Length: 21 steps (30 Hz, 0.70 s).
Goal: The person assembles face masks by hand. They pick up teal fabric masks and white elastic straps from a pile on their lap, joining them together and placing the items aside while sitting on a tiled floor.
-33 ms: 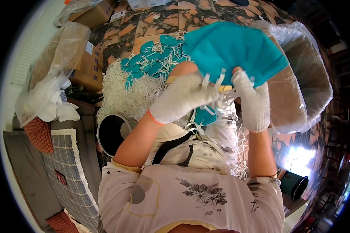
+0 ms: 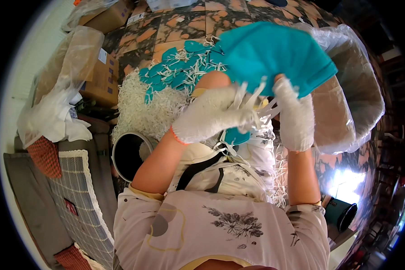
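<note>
Presently, one teal mask (image 2: 279, 58): raised above the lap (image 2: 207, 177), lower edge at the right hand (image 2: 295, 117). Right hand, gloved: fingers closed on that edge, bare thumb tip (image 2: 278, 77) against the near face, presumably to hold the mask spread and steady. Left hand (image 2: 211, 110), gloved: fingers drawn narrow on white straps (image 2: 258, 105), perhaps bunched against tangling; blur hides whether these join the mask. Second mask (image 2: 236, 136): in the lap, partly hidden under the hands. Strap heap (image 2: 144, 105): beyond the left forearm (image 2: 156, 157), more teal masks (image 2: 177, 69) strewn along its far side, probably for easy reach. Bucket (image 2: 129, 155), dark inside: beside the left forearm, near the heap. Carton (image 2: 332, 110): at right, clear liner (image 2: 366, 58) over its rim, likely to shield contents from cardboard.
</note>
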Available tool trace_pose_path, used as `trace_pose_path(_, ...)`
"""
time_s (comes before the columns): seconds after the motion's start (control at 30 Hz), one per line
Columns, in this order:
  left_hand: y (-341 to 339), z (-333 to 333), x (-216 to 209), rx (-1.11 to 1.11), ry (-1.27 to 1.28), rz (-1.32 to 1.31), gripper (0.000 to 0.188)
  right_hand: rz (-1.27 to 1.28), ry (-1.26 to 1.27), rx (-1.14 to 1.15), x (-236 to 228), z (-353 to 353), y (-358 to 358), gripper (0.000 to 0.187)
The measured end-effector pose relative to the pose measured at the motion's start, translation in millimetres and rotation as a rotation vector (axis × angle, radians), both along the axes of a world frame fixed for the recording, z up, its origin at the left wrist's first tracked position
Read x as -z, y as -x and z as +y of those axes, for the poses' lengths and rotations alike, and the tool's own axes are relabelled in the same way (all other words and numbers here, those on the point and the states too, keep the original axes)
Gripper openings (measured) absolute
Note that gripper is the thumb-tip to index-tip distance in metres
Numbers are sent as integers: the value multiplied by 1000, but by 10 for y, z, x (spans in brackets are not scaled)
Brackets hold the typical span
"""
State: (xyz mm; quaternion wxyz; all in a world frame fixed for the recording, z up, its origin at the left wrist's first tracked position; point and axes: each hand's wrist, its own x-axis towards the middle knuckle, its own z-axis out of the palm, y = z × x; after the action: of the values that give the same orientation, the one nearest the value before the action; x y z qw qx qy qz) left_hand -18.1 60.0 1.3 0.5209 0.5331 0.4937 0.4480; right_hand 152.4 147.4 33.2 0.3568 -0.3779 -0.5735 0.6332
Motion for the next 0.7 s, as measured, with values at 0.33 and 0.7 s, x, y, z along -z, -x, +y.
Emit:
trace_pose_path(0.33, 126, -220, 265, 222, 140, -294, 20, 0, -388, 42, -66, 134, -96, 25)
trace_pose_path(0.7, 406, -406, 449, 459, -153, -231, 46, -500, -1013, 112, 225, 333, -247, 45)
